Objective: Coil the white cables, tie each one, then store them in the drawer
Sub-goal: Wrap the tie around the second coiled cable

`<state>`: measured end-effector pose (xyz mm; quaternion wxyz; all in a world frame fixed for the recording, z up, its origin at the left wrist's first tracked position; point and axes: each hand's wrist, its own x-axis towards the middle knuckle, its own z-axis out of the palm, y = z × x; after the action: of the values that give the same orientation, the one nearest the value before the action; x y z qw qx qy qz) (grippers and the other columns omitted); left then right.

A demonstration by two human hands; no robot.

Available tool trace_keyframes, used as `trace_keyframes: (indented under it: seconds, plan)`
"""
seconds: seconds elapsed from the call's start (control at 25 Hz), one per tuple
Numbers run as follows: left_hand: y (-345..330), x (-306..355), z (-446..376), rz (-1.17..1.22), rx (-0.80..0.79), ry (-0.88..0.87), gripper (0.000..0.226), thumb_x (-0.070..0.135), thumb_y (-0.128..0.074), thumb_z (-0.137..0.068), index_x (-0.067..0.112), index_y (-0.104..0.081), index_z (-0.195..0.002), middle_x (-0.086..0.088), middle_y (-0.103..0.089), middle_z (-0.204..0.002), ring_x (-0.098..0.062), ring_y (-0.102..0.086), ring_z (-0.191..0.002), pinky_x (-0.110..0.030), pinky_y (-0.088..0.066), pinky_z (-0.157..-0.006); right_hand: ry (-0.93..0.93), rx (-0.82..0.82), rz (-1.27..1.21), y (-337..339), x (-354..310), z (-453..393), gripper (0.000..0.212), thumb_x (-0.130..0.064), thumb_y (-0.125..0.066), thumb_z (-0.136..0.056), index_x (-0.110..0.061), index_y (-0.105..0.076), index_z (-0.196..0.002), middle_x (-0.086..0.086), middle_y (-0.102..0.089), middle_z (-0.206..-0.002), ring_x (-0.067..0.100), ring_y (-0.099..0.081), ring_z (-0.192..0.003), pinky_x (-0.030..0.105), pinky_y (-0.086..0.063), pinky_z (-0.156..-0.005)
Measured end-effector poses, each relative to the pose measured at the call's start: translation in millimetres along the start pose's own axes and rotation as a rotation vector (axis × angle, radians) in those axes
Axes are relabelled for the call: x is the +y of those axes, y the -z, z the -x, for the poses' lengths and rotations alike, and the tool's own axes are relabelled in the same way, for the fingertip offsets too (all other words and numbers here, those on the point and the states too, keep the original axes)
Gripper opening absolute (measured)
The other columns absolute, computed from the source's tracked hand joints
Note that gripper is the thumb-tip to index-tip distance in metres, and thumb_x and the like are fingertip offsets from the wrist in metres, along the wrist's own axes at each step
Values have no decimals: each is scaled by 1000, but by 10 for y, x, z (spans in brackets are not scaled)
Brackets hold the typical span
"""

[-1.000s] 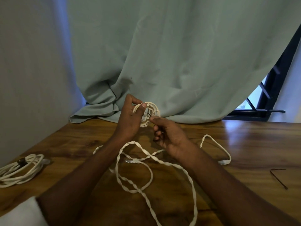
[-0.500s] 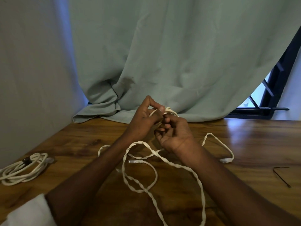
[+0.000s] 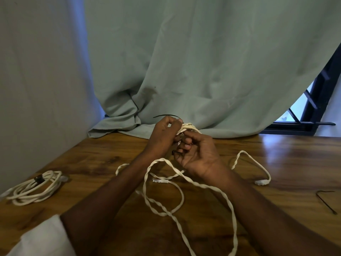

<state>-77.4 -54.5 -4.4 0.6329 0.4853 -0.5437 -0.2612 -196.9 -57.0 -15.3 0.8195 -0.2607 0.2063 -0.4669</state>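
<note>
A small coil of white cable (image 3: 188, 127) is held above the far side of a wooden table (image 3: 96, 159), between two bare hands raised just in front of a pale green curtain (image 3: 203, 61). The left hand (image 3: 163, 138) is curled round the coil from the left, its grip closed on the loops, and a thin black tie (image 3: 165, 115) is seen sticking out to the left above its knuckles. The right hand (image 3: 198, 154) is pressed close against the left, its fingers curled in at the coil's underside; its grip is closed on the coil, though exactly what the fingertips pinch cannot be told.

A long loose white cable (image 3: 217, 189), flat and twisted, is spread on the table beneath the forearms, with one clear plug (image 3: 159, 181) lying near the middle and another plug (image 3: 261, 182) lying to the right. At the table's left edge, well apart from the hands, a tied bundle (image 3: 35, 189) of white cable is laid, bound with a dark tie. A spare black tie (image 3: 326, 201) is laid near the right edge. A white sleeve (image 3: 42, 237) is seen at the bottom left, and a dark window frame (image 3: 317, 100) is shown behind the curtain's right side.
</note>
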Motion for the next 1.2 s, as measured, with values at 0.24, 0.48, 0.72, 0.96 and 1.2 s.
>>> trace_keyframes:
  seconds: [0.24,0.48,0.72,0.96,1.2]
  plan:
    - [95,45,-38,63,146,10,30,27,-60,-104,13,-59,-78,3,-55,-54,-7,-50,-48,-22,-43,-50,250,-53,550,-32,46,-23,19,-12,-59,-101,-20,-76,-101,-5,-57,-65,6,-46,-55,25,-38,-60]
    - [201,-15,-76,110,223,-1,15,14,-60,-101,4,-64,-91,-8,-52,-67,-8,-45,-49,-21,-39,-45,360,-47,814,-90,70,66,21,-12,-64,-101,-17,-76,-117,4,-76,-80,10,-65,-69,23,-52,-66]
    - [533,-103,-244,237,394,-6,8,9,-61,-100,6,-62,-93,-4,-47,-62,-8,-39,-47,-22,-31,-43,428,-83,897,-153,-109,168,17,-18,-63,-101,-19,-75,-113,5,-81,-94,12,-70,-84,27,-46,-67]
    - [693,-157,-328,266,420,43,12,12,-63,-100,10,-63,-88,-2,-48,-60,-8,-40,-46,-20,-32,-41,277,-212,712,-123,-259,151,25,-15,-54,-104,-15,-71,-122,6,-79,-114,12,-71,-90,28,-46,-70]
    - [724,-175,-372,323,411,81,15,13,-63,-100,12,-62,-85,-2,-48,-59,-9,-39,-46,-21,-30,-41,110,-350,501,-55,-321,105,49,1,-40,-94,-11,-61,-136,7,-73,-132,16,-70,-102,28,-47,-73]
